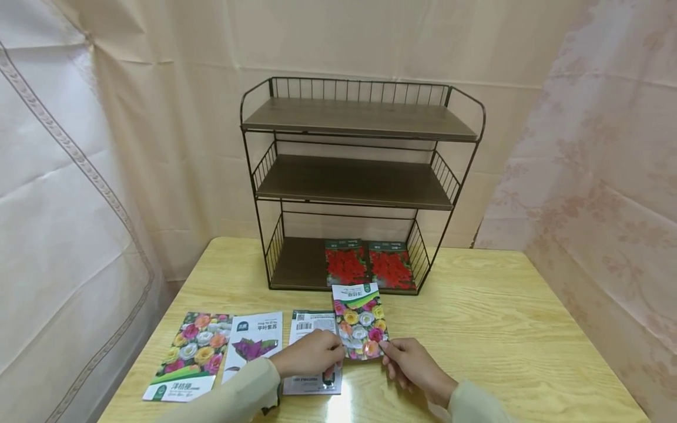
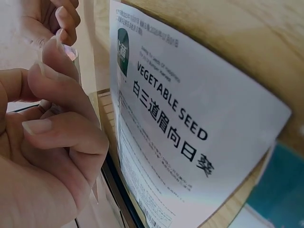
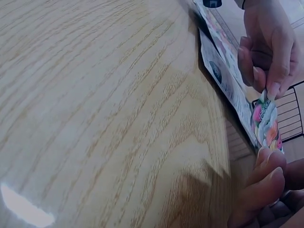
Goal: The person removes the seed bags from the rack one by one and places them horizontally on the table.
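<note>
a dark wire rack (image 1: pixel 359 182) with three wooden shelves stands at the centre of the frame on a light wooden table (image 1: pixel 508 335), and two red-flower seed packets (image 1: pixel 369 263) lie side by side on its bottom shelf. at lower left lie a mixed-flower packet (image 1: pixel 189 355), a purple-leaf packet (image 1: pixel 252 343) and a white vegetable seed packet (image 2: pixel 190 142).

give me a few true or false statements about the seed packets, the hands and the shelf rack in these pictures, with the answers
1. Both hands hold one flower seed packet. True: the left hand and right hand pinch its lower corners.
2. The top shelf of the rack holds packets. False: it is bare.
3. Two red-flower packets lie on the bottom shelf. True.
4. The table is glass. False: it is light wood.
5. Only one packet lies on the table left of the hands. False: a flower packet and a purple-leaf packet lie there.
</note>
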The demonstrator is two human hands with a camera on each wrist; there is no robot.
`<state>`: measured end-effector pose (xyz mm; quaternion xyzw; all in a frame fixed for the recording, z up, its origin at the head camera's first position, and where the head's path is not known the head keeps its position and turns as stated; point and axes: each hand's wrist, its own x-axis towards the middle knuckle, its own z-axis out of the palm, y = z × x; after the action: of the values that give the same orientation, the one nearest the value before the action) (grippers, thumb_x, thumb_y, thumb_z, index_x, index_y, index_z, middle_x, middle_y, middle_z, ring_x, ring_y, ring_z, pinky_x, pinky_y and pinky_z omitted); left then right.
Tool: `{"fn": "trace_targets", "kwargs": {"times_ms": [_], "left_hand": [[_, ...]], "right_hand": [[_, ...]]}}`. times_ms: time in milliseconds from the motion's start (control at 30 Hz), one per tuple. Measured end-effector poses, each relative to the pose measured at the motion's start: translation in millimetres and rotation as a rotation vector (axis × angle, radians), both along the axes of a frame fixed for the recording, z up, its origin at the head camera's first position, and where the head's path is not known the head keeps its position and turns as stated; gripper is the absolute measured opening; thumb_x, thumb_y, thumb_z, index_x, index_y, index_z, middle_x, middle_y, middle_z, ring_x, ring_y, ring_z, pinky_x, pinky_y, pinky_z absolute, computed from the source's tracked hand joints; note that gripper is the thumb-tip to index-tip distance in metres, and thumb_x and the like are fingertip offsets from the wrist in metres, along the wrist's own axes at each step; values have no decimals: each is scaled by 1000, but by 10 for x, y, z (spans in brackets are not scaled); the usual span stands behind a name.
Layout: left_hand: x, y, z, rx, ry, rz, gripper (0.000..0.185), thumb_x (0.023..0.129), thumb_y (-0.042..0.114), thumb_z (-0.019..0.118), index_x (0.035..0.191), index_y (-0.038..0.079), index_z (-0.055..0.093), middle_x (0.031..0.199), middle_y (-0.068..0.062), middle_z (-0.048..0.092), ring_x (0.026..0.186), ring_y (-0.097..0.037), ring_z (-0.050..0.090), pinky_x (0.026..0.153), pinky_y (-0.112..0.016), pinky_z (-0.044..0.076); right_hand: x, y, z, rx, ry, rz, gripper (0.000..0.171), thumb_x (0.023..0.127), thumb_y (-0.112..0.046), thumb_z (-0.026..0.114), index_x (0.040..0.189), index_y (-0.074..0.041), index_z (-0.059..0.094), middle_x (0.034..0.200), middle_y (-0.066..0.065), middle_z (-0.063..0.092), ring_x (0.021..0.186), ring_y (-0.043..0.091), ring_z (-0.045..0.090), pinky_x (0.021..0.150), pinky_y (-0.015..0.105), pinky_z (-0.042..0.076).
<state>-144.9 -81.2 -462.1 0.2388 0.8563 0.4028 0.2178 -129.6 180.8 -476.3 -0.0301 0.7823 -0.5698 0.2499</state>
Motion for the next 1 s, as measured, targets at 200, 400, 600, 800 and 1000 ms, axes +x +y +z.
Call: {"fn": "trace_targets", "kwargs": {"times_ms": [200,400,600,800,1000], "left_hand": [[25,30,-1,-17,15,10,34,103,20,54,73,15,67,54,4,60,47,-8,53,47,-23,36],[68,53,10,-7,16,-2,31,101,18,56,72,14,66,54,7,59,46,-6,53,47,-22,36],[109,70,-18,-29,33,-14,33,101,20,56,71,17,66,53,9,58,47,-5,52,51,-22,39],[137,81,-28,-16,15,-33,34,101,19,56,69,16,68,53,10,59,45,-3,50,47,-21,40],[131,77,18,-20,-2,-51,38,106,25,54,72,16,69,55,8,59,46,-5,51,48,-22,43]], "right_hand": [[57,28,18,-8,-11,-14,42,109,-35,51,87,-2,64,64,-1,59,44,6,43,42,20,35],[105,74,39,-21,-18,-17,42,109,-36,51,87,-2,64,64,-1,59,44,6,43,42,20,35],[143,118,20,-34,-55,-21,42,109,-36,52,87,-3,63,63,-1,59,44,6,42,42,20,35],[187,156,-28,-37,-58,-24,42,108,-38,53,88,-2,63,63,-1,59,44,6,42,40,19,34],[216,192,-23,-66,-76,-36,43,108,-39,52,88,-2,63,64,-1,58,44,6,42,40,20,35]]}}
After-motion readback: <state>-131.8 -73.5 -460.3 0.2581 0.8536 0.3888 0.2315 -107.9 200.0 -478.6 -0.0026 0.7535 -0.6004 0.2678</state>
